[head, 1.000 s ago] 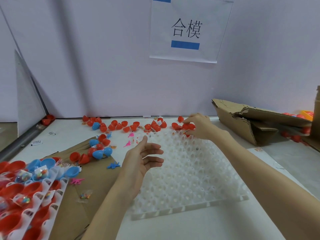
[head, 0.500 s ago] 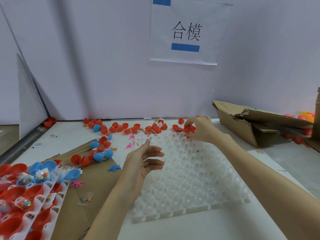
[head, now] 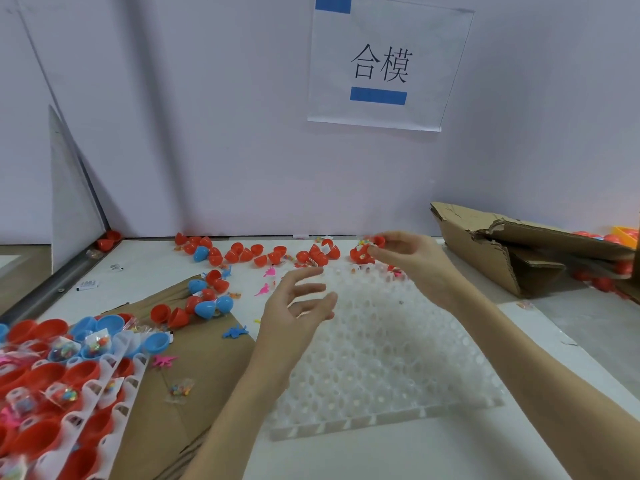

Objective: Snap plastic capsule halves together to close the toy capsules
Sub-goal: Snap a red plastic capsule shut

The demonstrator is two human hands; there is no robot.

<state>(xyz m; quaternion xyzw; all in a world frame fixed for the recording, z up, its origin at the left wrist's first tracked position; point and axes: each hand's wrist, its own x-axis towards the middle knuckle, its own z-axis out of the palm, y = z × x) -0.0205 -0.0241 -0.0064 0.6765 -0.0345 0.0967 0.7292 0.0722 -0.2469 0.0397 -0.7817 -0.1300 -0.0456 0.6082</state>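
My right hand [head: 412,261] reaches to the far edge of the white honeycomb tray [head: 381,358] and pinches a red capsule half [head: 378,241] with its fingertips, just above other red halves [head: 362,255]. My left hand [head: 294,310] hovers over the tray's left edge, fingers spread and relaxed, holding nothing. Loose red capsule halves [head: 263,254] and a few blue halves [head: 201,253] lie scattered along the back of the white table. More red and blue halves [head: 204,303] sit on the brown cardboard sheet [head: 194,358].
At the lower left, white strip trays [head: 104,386] hold red and blue halves with small bagged toys. Tiny pink and blue toy figures [head: 235,331] lie loose. A torn cardboard box [head: 502,251] stands at the right, against the grey back wall with a paper sign [head: 381,64].
My right hand has lifted a red capsule half off the pile at the tray's far edge. My left hand has stayed in place, fingers spreading slightly.
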